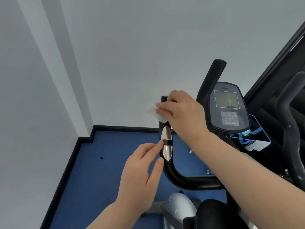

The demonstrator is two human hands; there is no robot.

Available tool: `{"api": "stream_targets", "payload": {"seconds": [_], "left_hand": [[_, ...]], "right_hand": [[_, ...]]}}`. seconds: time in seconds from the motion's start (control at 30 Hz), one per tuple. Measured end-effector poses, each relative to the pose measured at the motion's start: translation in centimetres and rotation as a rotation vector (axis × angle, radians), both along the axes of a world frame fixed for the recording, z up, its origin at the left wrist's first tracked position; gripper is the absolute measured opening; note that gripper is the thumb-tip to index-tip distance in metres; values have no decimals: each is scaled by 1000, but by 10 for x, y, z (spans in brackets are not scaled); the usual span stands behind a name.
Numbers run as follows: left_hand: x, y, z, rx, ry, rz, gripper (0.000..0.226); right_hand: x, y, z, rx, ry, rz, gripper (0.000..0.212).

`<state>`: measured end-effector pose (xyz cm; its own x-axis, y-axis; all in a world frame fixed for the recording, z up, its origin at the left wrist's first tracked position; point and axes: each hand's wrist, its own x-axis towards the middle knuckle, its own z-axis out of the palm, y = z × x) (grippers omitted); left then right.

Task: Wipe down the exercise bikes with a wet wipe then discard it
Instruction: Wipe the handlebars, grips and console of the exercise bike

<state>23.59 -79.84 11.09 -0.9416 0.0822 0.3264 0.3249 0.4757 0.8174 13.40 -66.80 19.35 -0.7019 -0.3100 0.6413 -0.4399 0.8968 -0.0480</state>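
Head view, looking down at the front of an exercise bike [189,180] set in a room corner.

Right hand [183,111]: reaches across from the right, fingers curled over a white wet wipe [154,111], holding it against the upper end of the left handlebar [165,133]. The wipe is crumpled; part sticks out to the left of the fingers and part hangs down just under them, against the bar. The tip of the bar shows above the hand.

Left hand [142,176]: comes up from below, fingers fairly straight and loosely spread. Index fingertip touches the black band between the two silver sensor plates [166,142] on the same handlebar; thumb tip rests against the bar lower down, beside the lower plate. Not wrapped around the bar. The two hands are apart, one above the other along the bar.

Console [228,109]: dark oval panel with a greyish screen and a block of buttons below, just right of the right hand. The right handlebar [212,76] rises behind it.

To the right of the console, a clear holder [254,139] with blue edging holds something white; contents are hard to make out. More dark equipment frame lies further right.

Floor [115,162]: blue, with black skirting along pale walls. A small dark speck lies on it left of the hands.
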Motion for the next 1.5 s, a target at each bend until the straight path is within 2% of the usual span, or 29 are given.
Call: {"api": "stream_targets", "payload": {"seconds": [0.1, 0.27, 0.37, 0.47, 0.53, 0.6, 0.7, 0.97, 1.1, 1.2, 1.37, 1.43, 1.5], "left_hand": [[2, 0, -4, 7, 39, 28, 40], [2, -7, -5, 37, 79, 63, 33], [2, -11, -5, 76, 51, 106, 33], [0, -14, 0, 143, 33, 124, 33], [-3, -17, 3, 160, 50, 147, 33], [-6, -20, 5, 161, 60, 161, 34], [-5, -21, 6, 170, 64, 136, 32], [3, -8, 0, 156, 68, 33, 32], [8, 3, 0, 131, 72, 6, 32], [13, 13, -1, 127, 73, 2, 33], [22, 27, -6, 110, 45, 33, 34], [25, 30, -7, 106, 32, 47, 35], [28, 32, -8, 87, 27, 55, 36]], "right_hand": [[4, -1, -14, 33, -117, 40, 17], [20, 7, -17, 171, -311, 235, 32], [4, 4, 3, 121, -297, 132, 22], [6, 2, 5, 181, -462, 107, 22], [20, 0, -6, 241, -521, 158, 25], [36, -2, -17, 267, -482, 244, 25], [51, 8, -29, 215, -459, 350, 20], [80, 43, -39, 179, -698, 524, 12], [91, 69, -33, 101, -902, 490, 12], [95, 84, -29, 64, -941, 431, 11], [104, 106, -18, 139, -982, 318, 6], [108, 109, -14, 236, -943, 251, 12], [107, 113, -14, 382, -770, 215, 12]]}}
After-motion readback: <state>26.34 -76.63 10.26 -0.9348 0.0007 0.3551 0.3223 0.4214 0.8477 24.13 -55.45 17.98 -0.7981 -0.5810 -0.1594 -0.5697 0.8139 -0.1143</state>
